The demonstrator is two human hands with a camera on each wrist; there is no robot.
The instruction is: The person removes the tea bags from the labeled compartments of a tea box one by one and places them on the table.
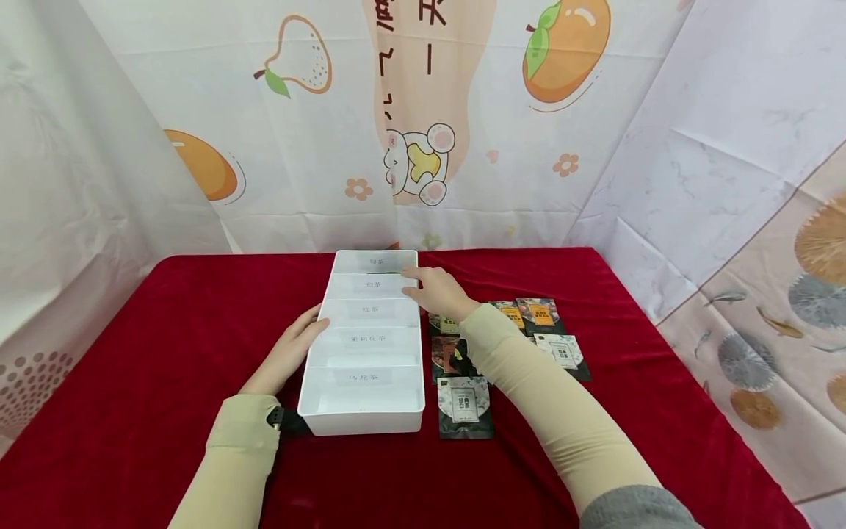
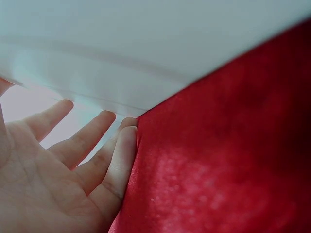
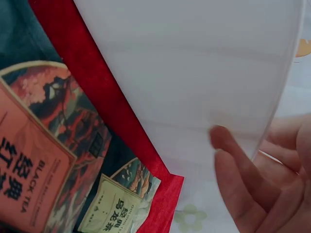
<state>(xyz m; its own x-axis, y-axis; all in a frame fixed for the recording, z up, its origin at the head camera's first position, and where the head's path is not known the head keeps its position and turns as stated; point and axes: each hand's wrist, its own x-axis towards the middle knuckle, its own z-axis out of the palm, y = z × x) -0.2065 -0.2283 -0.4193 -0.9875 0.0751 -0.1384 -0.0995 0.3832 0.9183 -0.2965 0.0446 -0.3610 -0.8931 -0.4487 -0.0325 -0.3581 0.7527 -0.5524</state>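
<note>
A white divided box [image 1: 366, 422] with a row of labelled compartments stands lengthwise on the red cloth. My left hand [image 1: 294, 349] is at its left side, thumb near the rim; in the left wrist view its extended fingers [image 2: 87, 136] meet the outer wall. My right hand [image 1: 439, 290] reaches over the far right rim, thumb and index finger apart above the far compartments. In the right wrist view, two loosely bent fingers [image 3: 238, 170] of it are outside the wall. A thin dark-green edge [image 1: 383, 272] shows in the farthest compartment, beside the index fingertip; the rest is hidden.
Right of the box lie several tea packets: a white-labelled one [image 1: 465, 408] in front, another white one [image 1: 562, 353], orange-labelled ones [image 1: 538, 314] behind, a red black-tea packet [image 3: 34, 160] and a yellow-green oolong packet [image 3: 114, 204]. A printed curtain [image 1: 317, 176] hangs behind the table.
</note>
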